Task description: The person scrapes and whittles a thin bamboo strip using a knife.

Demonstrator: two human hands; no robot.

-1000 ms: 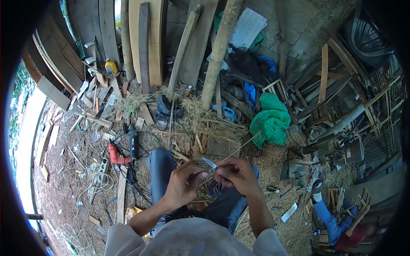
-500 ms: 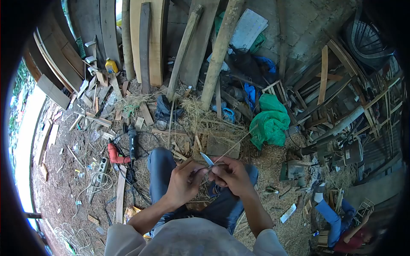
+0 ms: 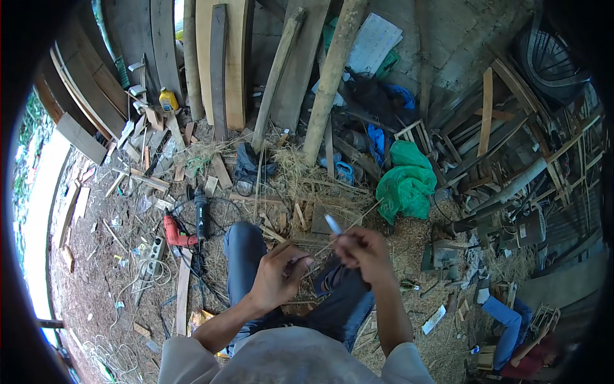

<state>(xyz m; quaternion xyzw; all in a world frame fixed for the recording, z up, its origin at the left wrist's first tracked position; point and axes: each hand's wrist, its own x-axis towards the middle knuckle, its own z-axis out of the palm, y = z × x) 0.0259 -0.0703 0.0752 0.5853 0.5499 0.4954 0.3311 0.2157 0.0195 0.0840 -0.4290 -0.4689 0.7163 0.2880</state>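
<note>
My right hand point(image 3: 366, 255) is closed around a knife; its pale blade point(image 3: 332, 224) points up and forward, slightly blurred. A thin, light strip point(image 3: 366, 215), like split bamboo or cane, slants from between my hands toward the green plastic bag. My left hand point(image 3: 280, 272) is closed, with thumb and fingers pinching the near end of this strip. Both hands are above my lap, with a gap between them. The knife's handle is hidden in my right fingers.
A red drill point(image 3: 179, 232) and a dark power tool point(image 3: 201, 214) lie left of my knee, near a power strip point(image 3: 152, 256). Ahead are planks point(image 3: 219, 77), poles point(image 3: 332, 83) and a green bag point(image 3: 406, 185). Another person point(image 3: 511, 323) is at the lower right.
My right hand with the knife has moved right and away from my left hand, along the strip. My left hand has stayed nearly in place.
</note>
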